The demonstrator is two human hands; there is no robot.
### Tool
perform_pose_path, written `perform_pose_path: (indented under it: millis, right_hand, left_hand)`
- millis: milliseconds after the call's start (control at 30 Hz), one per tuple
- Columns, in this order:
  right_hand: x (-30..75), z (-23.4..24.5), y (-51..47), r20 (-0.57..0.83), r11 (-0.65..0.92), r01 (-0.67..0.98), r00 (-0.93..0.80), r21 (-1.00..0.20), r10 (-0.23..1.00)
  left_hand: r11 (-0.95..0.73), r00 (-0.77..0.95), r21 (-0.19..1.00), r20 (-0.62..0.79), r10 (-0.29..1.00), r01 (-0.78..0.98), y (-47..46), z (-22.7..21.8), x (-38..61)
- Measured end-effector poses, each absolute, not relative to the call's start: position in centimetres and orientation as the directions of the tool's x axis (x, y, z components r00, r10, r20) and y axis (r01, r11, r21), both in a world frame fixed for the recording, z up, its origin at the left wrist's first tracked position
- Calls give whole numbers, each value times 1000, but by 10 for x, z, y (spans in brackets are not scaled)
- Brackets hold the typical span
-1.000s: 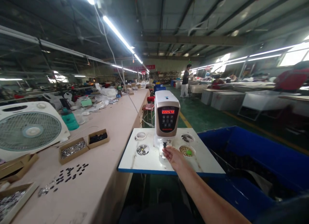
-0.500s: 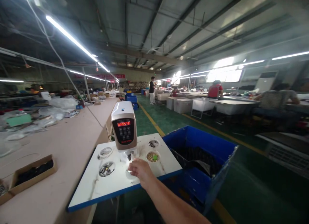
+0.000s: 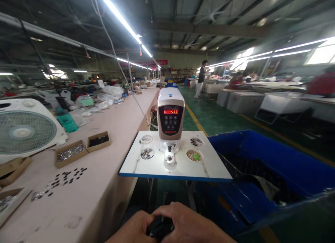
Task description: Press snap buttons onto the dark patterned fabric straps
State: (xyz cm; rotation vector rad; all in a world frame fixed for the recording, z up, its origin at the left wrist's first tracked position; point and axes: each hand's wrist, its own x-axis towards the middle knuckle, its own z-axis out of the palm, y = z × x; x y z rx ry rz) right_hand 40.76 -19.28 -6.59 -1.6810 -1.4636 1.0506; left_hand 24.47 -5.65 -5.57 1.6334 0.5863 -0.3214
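Observation:
At the bottom of the view, my left hand [image 3: 136, 226] and my right hand [image 3: 187, 222] meet, their fingers closed round a bundled black item [image 3: 160, 227]. Its kind I cannot make out, as the fingers cover much of it. Beyond them stands a white and bronze fastener press [image 3: 170, 113], its red display reading 000573. Nothing shows on its lower die [image 3: 169, 160]. The press sits on a white board [image 3: 157, 170] with round wells, one with brass-coloured bits [image 3: 192, 155] and a green piece [image 3: 196, 156], another with metal parts [image 3: 147, 154].
On the left, a long table [image 3: 104, 166] carries a box fan [image 3: 26, 126], a cardboard tray of metal pieces [image 3: 70, 153], a tray of black pieces [image 3: 98, 141] and scattered black discs [image 3: 66, 176]. A blue bin [image 3: 261, 141] with dark material stands right. A person [image 3: 201, 79] is further back.
My right hand has moved from the press die down towards me. My left hand has come into view, and both hold the black item. The view has swung left.

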Motion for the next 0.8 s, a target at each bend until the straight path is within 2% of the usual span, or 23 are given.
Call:
perform_pose_path:
  millis: [100, 167, 300, 400, 467, 567, 667, 800]
  right_hand:
    - [413, -67, -200, -224, -265, 335, 155, -904, 962]
    - [416, -70, -201, -229, -294, 287, 239, -912, 943]
    - [424, -76, -196, -246, -280, 72, 304, -957, 920]
    - [437, -76, -191, -251, -268, -7, 374, -963, 893]
    - [450, -74, -186, -238, -273, 29, 410, -961, 881]
    - [474, -73, -174, -166, -287, 185, 486, -940, 858]
    - [503, -77, -156, -72, -294, 315, 562, -903, 824]
    - [539, -92, -128, 39, -277, 403, 621, -872, 783]
  left_hand:
    - [-118, 877, 870, -468, 105, 479, -46, -58, 258]
    - [-110, 888, 882, -448, 108, 458, -40, -59, 267]
    - [61, 854, 863, -506, 120, 502, -29, -64, 291]
    - [233, 824, 815, -561, 79, 531, -22, -70, 313]
    - [298, 819, 795, -570, 65, 529, -17, -72, 330]
    - [312, 826, 795, -561, 54, 520, -6, -75, 356]
    - [283, 837, 813, -544, 56, 509, 10, -76, 384]
    - [173, 861, 870, -487, 148, 462, 32, -79, 420]
